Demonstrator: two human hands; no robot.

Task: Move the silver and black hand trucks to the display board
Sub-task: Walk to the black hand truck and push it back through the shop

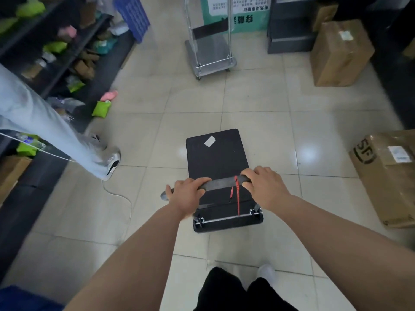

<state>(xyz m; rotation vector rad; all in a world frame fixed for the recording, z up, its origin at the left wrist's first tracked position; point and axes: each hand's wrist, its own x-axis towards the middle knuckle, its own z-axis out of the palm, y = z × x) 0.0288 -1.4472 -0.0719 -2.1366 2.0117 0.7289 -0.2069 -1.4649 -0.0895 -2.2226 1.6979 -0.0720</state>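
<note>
The black hand truck (216, 153) stands on the tiled floor in front of me, its flat deck bearing a small white sticker. My left hand (187, 195) and my right hand (266, 185) both grip its dark handle bar (221, 182), from which a red cord hangs. The silver hand truck (210, 52) stands farther ahead with its handle upright, directly in front of the green and white display board (249, 16).
A dark shelf rack (56, 57) with coloured parcels runs along the left. Another person's leg (45, 122) stands at the left. Cardboard boxes sit at the right (341, 52) and near right (390, 173). A blue crate (132, 14) leans at the back left.
</note>
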